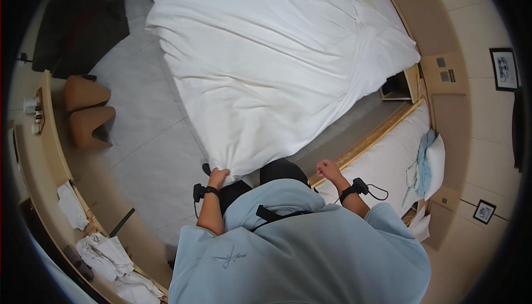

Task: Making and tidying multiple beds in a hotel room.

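Note:
My left hand (219, 177) is shut on a gathered corner of a large white cloth (266, 67), a sheet or duvet cover, low and left of my legs. From there the cloth stretches up and away over a bed, wrinkled and pulled taut towards the fist. My right hand (328, 169) is held to the right of my knees, fingers curled in and nothing visible in them. It is apart from the cloth, by the edge of a second bed (374, 164). Both wrists bear black bands with a small device.
A wooden nightstand (400, 90) stands between the beds, against the headboard wall. The second bed holds a blue cloth (424, 164) and a white pillow (435, 167). At left are two brown stools (88, 125) and a long desk (56, 146) with crumpled white linens (106, 256).

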A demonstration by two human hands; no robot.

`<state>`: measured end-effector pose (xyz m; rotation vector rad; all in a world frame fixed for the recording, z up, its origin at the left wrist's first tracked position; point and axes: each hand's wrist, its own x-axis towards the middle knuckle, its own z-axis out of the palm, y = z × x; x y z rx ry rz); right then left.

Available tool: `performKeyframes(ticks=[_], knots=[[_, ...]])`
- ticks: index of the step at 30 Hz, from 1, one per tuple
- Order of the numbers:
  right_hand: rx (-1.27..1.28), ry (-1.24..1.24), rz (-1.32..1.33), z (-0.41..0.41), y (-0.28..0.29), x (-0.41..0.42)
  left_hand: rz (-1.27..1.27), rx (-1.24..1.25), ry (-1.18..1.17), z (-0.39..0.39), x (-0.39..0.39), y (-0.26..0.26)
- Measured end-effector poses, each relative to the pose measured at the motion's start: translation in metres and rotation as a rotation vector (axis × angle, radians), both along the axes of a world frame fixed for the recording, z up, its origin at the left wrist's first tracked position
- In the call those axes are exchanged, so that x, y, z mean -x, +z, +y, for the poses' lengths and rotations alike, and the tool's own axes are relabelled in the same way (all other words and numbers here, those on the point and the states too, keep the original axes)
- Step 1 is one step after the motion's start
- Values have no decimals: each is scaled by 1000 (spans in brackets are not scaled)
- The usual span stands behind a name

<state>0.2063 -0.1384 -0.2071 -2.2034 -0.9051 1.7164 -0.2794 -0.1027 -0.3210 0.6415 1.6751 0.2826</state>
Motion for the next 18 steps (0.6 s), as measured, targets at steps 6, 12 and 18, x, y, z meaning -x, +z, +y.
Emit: performKeyframes(ticks=[6,12,18], knots=[[-104,52,143,45,-30,151,-390,-95,-284,9,20,23],[161,-104,203,72,20,373,-845,274,-276,12,43,77],[54,255,-740,73,3,396,-1286,411,-222,26,101,93]])
